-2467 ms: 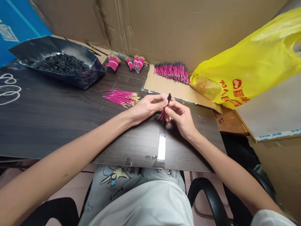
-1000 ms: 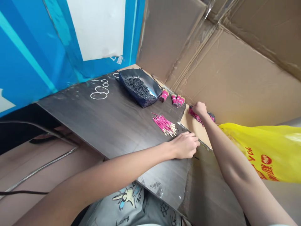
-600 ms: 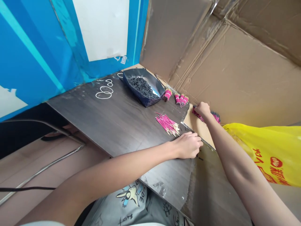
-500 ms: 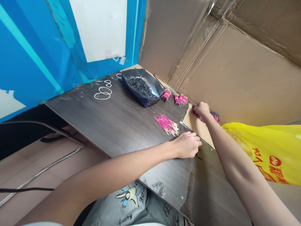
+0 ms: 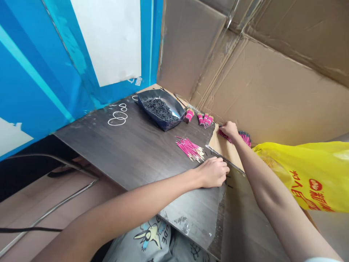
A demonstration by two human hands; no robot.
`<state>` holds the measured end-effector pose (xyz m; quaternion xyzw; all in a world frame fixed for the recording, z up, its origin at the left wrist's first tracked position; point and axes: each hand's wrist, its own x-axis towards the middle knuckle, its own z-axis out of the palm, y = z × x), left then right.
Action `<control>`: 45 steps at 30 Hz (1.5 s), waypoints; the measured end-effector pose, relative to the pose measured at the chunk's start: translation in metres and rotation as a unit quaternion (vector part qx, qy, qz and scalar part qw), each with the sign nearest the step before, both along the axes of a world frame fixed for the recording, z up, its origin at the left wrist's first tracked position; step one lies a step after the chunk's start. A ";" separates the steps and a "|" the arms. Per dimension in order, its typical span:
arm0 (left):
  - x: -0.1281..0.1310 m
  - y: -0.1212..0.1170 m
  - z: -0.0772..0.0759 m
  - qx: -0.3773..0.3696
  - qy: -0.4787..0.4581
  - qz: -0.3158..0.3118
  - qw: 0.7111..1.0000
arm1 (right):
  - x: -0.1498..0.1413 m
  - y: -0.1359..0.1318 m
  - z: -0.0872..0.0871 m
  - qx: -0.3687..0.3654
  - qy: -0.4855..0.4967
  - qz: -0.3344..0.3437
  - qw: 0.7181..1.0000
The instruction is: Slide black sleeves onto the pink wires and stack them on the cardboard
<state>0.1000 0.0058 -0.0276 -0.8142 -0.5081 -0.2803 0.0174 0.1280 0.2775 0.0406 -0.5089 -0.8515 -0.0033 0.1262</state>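
Observation:
My left hand (image 5: 215, 172) rests on the dark tabletop with its fingers curled closed; whatever they hold is hidden. Close to it lies a loose heap of thin pink sticks (image 5: 190, 149) with pale tips. Farther right, my right hand (image 5: 229, 130) reaches down with closed fingers onto a row of pink sticks with dark ends (image 5: 245, 138), lying on a piece of cardboard (image 5: 222, 144). Its fingertips are partly hidden, so what is pinched cannot be made out. A few small black tubes (image 5: 208, 153) are scattered by the left hand.
A dark blue tray (image 5: 166, 124) full of short black tubes stands at the back, beside banded pink bundles (image 5: 189, 115). White rubber bands (image 5: 117, 118) lie on the left. Cardboard walls (image 5: 289, 87) close in the back right, and a yellow bag (image 5: 313, 171) sits at the right.
The view has shifted slightly, so the table things appear a little lower and farther left. Both hands stay in nearly the same places, the right still at the dark-ended sticks.

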 end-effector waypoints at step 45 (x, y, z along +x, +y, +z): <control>-0.122 0.006 0.069 -0.205 0.071 0.134 0.967 | 0.189 -0.177 -0.069 0.026 0.278 0.145 0.949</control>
